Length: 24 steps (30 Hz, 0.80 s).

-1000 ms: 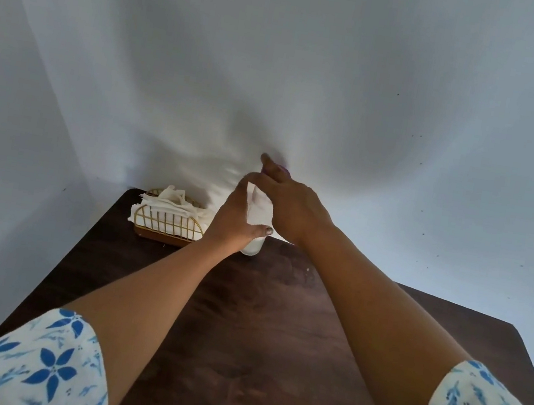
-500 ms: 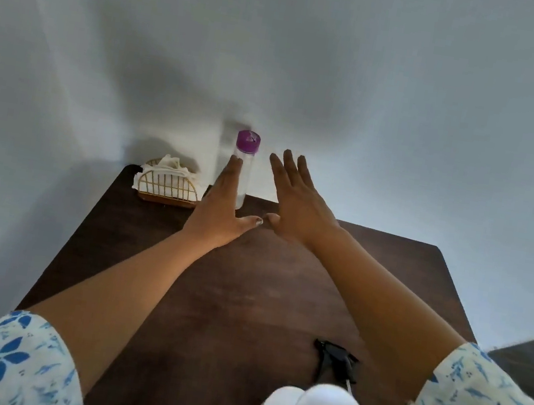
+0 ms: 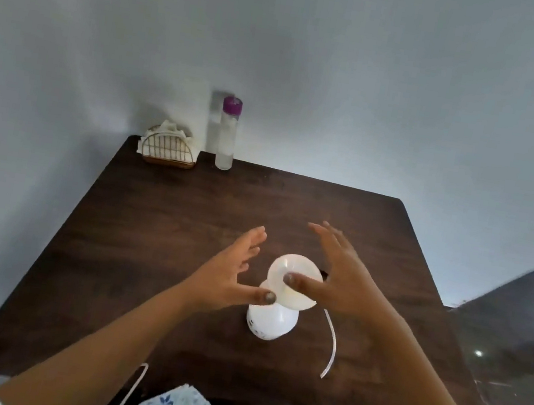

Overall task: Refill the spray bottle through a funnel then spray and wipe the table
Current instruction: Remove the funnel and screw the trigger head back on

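A white spray bottle (image 3: 270,322) stands near the middle of the dark wooden table (image 3: 157,231), with a translucent white funnel (image 3: 293,296) sitting in its neck. My left hand (image 3: 230,273) hovers open just left of the funnel. My right hand (image 3: 338,275) is open on the funnel's right side, its thumb over the funnel's rim. Neither hand holds anything. A thin white dip tube (image 3: 331,343) curves across the table right of the bottle; the sprayer head is hidden behind my right hand. At the back stands a clear water bottle (image 3: 227,137) with a purple cap.
A gold wire holder of white napkins (image 3: 168,147) sits in the table's back left corner against the grey wall. A white cord (image 3: 132,390) hangs by the near edge. Dark tiled floor (image 3: 514,343) lies to the right.
Both hands let go of the purple-capped bottle at the back and drew toward me, ending open around the funnel. The view tilted down, bringing the spray bottle into sight.
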Motion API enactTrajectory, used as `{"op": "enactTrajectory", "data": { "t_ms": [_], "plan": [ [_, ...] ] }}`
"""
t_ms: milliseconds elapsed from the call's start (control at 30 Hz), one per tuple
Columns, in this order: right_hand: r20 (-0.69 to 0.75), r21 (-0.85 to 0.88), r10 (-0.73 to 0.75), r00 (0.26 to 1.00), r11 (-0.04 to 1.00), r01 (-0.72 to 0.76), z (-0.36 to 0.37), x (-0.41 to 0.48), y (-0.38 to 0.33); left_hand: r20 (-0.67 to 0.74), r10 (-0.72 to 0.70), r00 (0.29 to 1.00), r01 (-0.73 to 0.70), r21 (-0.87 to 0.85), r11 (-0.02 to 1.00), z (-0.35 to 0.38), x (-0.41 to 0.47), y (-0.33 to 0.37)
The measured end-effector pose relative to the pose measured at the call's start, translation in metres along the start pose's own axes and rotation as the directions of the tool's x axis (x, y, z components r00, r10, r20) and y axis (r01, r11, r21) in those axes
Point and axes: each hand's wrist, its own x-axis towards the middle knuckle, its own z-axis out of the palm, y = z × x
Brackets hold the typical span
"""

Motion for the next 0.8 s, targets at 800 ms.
{"op": "enactTrajectory", "data": {
  "t_ms": [800],
  "plan": [
    [0.264,-0.21,-0.278,0.923,0.918,0.337,0.023,0.011,0.025,-0.312,-0.169,0.935,0.184,0.021,0.983,0.087,-0.013,-0.041]
  ]
}}
